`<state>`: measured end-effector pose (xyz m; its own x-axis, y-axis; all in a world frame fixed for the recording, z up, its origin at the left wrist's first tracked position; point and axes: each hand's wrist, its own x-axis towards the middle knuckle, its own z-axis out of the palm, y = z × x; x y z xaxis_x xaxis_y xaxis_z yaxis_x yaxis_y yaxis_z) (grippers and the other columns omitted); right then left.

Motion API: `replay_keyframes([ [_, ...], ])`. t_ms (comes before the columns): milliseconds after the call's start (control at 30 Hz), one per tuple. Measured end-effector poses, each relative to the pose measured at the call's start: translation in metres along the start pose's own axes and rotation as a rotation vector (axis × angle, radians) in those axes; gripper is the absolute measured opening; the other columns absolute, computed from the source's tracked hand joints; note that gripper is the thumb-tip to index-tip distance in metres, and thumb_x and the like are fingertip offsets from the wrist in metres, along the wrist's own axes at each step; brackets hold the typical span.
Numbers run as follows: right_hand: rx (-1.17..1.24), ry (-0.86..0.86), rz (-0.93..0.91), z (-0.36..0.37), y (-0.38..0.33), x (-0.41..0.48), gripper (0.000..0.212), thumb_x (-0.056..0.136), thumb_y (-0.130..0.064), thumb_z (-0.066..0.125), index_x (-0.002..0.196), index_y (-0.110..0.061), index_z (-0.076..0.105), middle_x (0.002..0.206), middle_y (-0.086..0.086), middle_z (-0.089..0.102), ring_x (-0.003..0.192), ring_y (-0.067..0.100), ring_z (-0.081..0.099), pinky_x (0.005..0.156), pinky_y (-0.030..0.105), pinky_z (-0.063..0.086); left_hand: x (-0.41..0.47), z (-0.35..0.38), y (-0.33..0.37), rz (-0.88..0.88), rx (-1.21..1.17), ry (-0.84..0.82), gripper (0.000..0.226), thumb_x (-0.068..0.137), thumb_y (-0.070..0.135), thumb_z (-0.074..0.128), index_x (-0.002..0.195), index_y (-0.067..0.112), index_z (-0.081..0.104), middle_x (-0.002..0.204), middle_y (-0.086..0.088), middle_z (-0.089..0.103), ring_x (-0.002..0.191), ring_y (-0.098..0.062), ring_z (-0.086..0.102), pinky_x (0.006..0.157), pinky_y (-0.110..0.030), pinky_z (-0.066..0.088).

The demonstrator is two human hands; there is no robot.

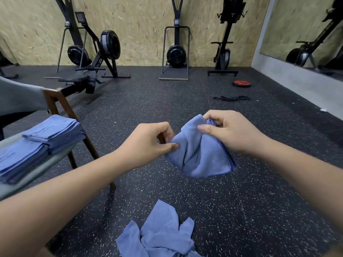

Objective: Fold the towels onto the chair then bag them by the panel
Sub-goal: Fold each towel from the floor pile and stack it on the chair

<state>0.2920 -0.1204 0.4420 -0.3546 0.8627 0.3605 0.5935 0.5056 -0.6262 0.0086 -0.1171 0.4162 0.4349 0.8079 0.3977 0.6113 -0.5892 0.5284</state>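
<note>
Handling: the towel (200, 156) is soft, light and limp; I judge its hemmed corners the best hold.
Left hand (148, 143): pinches the towel's left edge.
Right hand (230, 130): grips its top corner, fingers curled.
Place: mid-air between my hands, above the floor (259, 201); folded stacks (53, 132) sit left, on the chair seat (37, 171).

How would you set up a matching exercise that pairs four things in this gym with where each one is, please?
Things:
1. half-folded towel
2. folded towels
3. crumpled towels
4. red weight plate

Places:
A. far off on the floor, to the right
B. stacked on the chair
C. pinched by the left hand and the right hand
D. on the floor, nearest the person

Pairs: 1-C, 2-B, 3-D, 4-A
</note>
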Motion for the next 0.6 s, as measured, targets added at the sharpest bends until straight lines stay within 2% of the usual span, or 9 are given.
replay_keyframes([
  [200, -0.049, 0.123, 0.04, -0.008, 0.011, 0.004, 0.013, 0.101, -0.034, 0.074, 0.09, -0.026, 0.074, 0.076, 0.007, 0.068, 0.067, 0.01, 0.052, 0.068, 0.038, 0.044, 0.009, -0.007, -0.003, -0.117, 0.03, -0.018, 0.026, 0.086, 0.03, 0.089, 0.077, 0.024, 0.065, 0.068, 0.012, 0.067, 0.06, -0.002, 0.053, 0.058, -0.018, 0.04],
  [300, -0.085, 0.109, 0.037, -0.003, 0.011, 0.003, 0.01, 0.1, -0.033, 0.073, 0.091, -0.029, 0.074, 0.078, -0.001, 0.071, 0.077, 0.022, 0.065, 0.076, 0.04, 0.052, 0.011, -0.009, -0.005, -0.172, 0.08, -0.129, 0.028, 0.082, 0.032, 0.092, 0.078, 0.024, 0.066, 0.066, 0.013, 0.066, 0.057, 0.0, 0.052, 0.055, -0.017, 0.039],
  [467, -0.13, 0.129, 0.053, -0.005, 0.012, 0.005, 0.012, 0.1, -0.035, 0.072, 0.09, -0.028, 0.072, 0.078, -0.002, 0.071, 0.079, 0.022, 0.066, 0.075, 0.04, 0.052, 0.014, -0.015, -0.006, -0.215, 0.148, -0.222, 0.033, 0.073, 0.032, 0.099, 0.078, 0.024, 0.067, 0.062, 0.02, 0.065, 0.052, 0.001, 0.051, 0.051, -0.017, 0.037],
  [600, -0.135, 0.105, 0.062, -0.012, 0.012, 0.005, 0.014, 0.1, -0.036, 0.072, 0.088, -0.029, 0.072, 0.072, -0.004, 0.067, 0.065, 0.007, 0.052, 0.067, 0.034, 0.043, 0.013, -0.019, -0.008, -0.199, 0.132, -0.234, 0.043, 0.068, 0.036, 0.101, 0.091, 0.03, 0.066, 0.074, 0.012, 0.073, 0.058, 0.0, 0.058, 0.054, -0.022, 0.042],
])
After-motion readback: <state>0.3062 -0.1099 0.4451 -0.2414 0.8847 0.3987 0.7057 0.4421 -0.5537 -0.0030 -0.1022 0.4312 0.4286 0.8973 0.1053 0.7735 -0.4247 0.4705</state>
